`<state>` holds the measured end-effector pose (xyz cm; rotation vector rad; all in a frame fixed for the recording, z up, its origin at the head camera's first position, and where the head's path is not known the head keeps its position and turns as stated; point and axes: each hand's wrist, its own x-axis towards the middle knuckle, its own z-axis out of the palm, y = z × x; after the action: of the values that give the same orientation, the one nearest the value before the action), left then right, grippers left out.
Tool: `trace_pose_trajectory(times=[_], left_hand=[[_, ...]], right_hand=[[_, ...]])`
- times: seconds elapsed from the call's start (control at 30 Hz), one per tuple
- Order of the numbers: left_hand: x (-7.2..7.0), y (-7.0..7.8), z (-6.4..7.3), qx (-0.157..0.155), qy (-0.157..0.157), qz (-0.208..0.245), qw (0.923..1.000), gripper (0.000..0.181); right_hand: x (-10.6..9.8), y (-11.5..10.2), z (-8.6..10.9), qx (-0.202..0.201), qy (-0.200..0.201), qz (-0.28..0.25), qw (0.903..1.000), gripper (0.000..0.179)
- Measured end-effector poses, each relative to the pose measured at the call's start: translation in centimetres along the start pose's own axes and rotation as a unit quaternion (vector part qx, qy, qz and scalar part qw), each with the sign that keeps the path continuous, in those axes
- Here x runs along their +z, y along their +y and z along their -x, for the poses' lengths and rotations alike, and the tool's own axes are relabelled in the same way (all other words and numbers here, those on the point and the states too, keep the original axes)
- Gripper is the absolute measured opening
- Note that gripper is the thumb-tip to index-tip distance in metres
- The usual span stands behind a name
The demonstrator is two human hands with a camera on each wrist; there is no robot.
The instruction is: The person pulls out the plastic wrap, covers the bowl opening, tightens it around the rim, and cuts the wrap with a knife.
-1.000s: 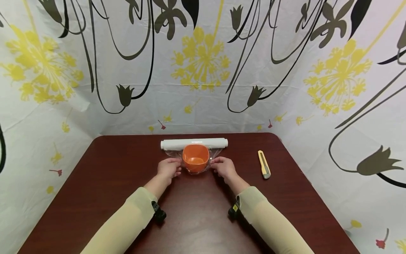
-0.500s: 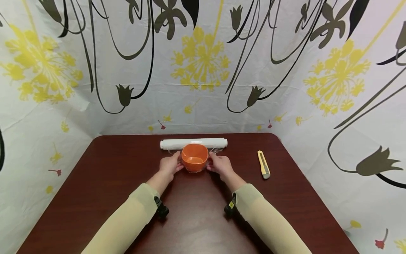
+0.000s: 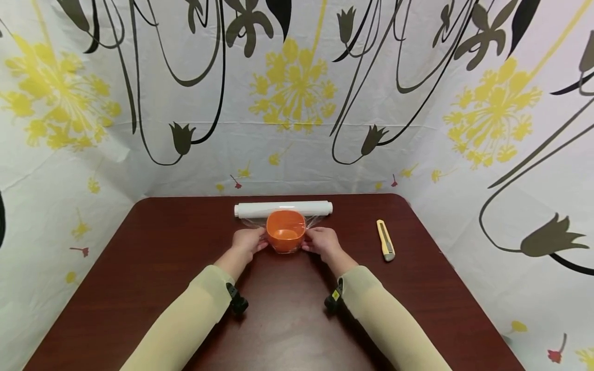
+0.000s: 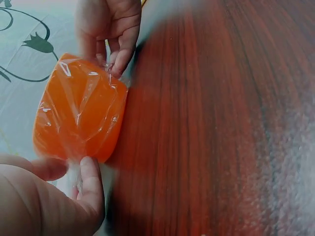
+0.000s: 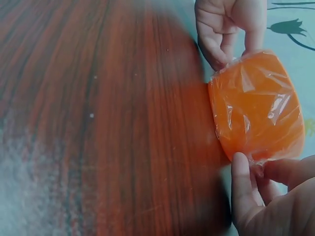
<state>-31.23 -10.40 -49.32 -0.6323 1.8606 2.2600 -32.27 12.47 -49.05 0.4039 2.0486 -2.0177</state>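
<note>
An orange bowl (image 3: 285, 232) with rounded corners stands toward the back of the dark red table. Clear plastic wrap (image 4: 81, 105) lies creased over the bowl's surface in the left wrist view and gathers into a twist at each side. My left hand (image 3: 248, 241) pinches the wrap at the left side, fingertips right at the bowl. On the opposite side, my right hand (image 3: 323, 242) pinches the gathered wrap between thumb and fingers, as the right wrist view shows. Loose film stretches from both sides of the bowl toward a white roll (image 3: 283, 208) behind it.
A yellow box cutter (image 3: 385, 240) lies on the table (image 3: 153, 268) to the right of my right hand. Just beyond the table's back edge hangs a white curtain (image 3: 297, 165) with flower prints.
Both hands have drawn in closer to the bowl's sides. The film that spread out beside the bowl is now bunched at the fingers. The roll and box cutter have stayed put.
</note>
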Motion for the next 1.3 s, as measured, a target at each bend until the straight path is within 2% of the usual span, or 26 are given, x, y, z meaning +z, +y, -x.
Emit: trace_pose_trajectory(times=[0.1, 0.2, 0.33, 0.43, 0.63, 0.77, 0.87, 1.03, 1.13, 1.3], left_hand=[[0.0, 0.3, 0.0, 0.007, -0.002, -0.002, 1.0, 0.04], [-0.1, 0.7, -0.1, -0.005, 0.005, 0.013, 0.9999, 0.04], [-0.2, 0.9, -0.1, -0.029, 0.014, 0.035, 0.9989, 0.054], [-0.2, 0.9, -0.3, -0.026, 0.017, 0.032, 0.999, 0.059], [-0.1, 1.0, -0.5, -0.011, 0.027, 0.024, 0.9993, 0.039], [0.3, 1.5, -0.3, -0.016, 0.053, 0.057, 0.9969, 0.043], [0.8, 1.7, -0.4, -0.023, 0.08, 0.092, 0.9923, 0.05], [1.7, 1.0, -0.9, -0.04, 0.112, 0.147, 0.9819, 0.057], [2.1, 0.5, -1.1, -0.037, 0.118, 0.167, 0.9781, 0.055], [2.4, 0.0, -1.1, -0.028, 0.128, 0.154, 0.9793, 0.04]], right_hand=[[-0.4, 0.0, -0.3, 0.015, 0.002, -0.019, 0.9997, 0.04], [-0.6, -0.1, -0.7, 0.031, 0.004, -0.034, 0.9989, 0.054], [-0.7, -0.5, -0.9, 0.05, 0.006, -0.004, 0.9987, 0.074], [-0.6, -0.8, -1.1, 0.054, 0.01, 0.026, 0.9982, 0.078], [-0.2, -0.9, -1.9, 0.033, 0.023, 0.028, 0.9988, 0.056], [0.2, -1.0, -2.4, 0.009, 0.035, 0.001, 0.9993, 0.037], [0.5, -1.0, -2.5, -0.008, 0.053, -0.002, 0.9985, 0.027], [0.8, -1.2, -2.1, -0.018, 0.074, 0.005, 0.9971, 0.019], [0.8, -1.2, -1.9, -0.013, 0.075, -0.015, 0.997, 0.013], [0.7, -1.1, -1.7, -0.012, 0.062, -0.034, 0.9974, 0.015]])
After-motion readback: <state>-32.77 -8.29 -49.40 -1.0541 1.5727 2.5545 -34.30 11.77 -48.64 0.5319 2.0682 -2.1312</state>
